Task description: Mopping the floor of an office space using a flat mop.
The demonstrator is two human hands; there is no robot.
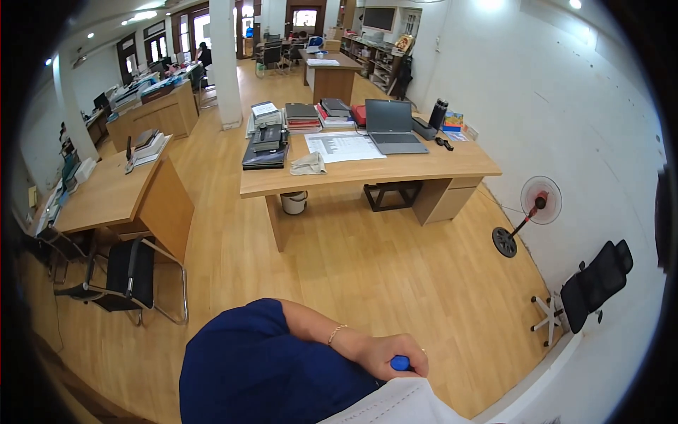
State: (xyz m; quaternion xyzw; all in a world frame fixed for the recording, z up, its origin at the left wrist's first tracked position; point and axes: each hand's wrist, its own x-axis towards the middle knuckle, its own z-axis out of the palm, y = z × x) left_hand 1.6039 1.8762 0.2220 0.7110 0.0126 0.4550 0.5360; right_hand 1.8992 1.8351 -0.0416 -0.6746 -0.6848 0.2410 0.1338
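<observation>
My left hand (pixel 399 355) is closed in a fist in front of me, low in the picture. From it pokes the rounded blue end of a small object (pixel 400 363), whose remaining part the fingers hide, so its kind does not show. Just below the hand lies a white sheet (pixel 402 403) with a row of dark marks, partly cut off by the lower edge. A dark blue sleeve (pixel 261 360) covers my upper arm, and a thin bracelet (pixel 337 333) circles the wrist. My right hand is out of view.
Ahead stands a wooden desk (pixel 424 166) with a laptop (pixel 390 120), books (pixel 302 116), a cloth (pixel 308 164) and a black bottle (pixel 438 113). A pedestal fan (pixel 541 201) and office chair (pixel 597 286) stand right. Left are another desk (pixel 116 191) and a black chair (pixel 132 272).
</observation>
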